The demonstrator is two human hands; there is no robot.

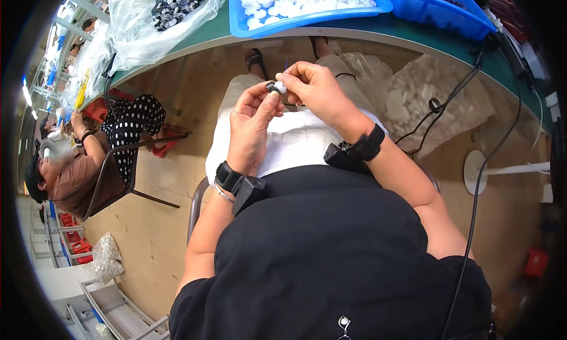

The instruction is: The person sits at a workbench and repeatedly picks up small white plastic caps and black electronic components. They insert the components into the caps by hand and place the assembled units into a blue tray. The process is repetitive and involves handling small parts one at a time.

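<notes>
Together, the bare left hand and bare right hand meet above the lap around a small rounded piece with a glossy black body and a smooth white end. The left fingers pinch its black side; the right thumb and forefinger are pressed together at the white end, the other right fingers curled. Beneath both hands lies soft, creased white cloth across the thighs. Beyond, the matte green table with a pale curved edge carries a shallow blue plastic tray heaped with smooth, domed white caps. On its left, a crumpled translucent plastic bag holds shiny, round black-and-silver parts; on its right sits a deeper blue plastic bin of dark, tangled pieces.
</notes>
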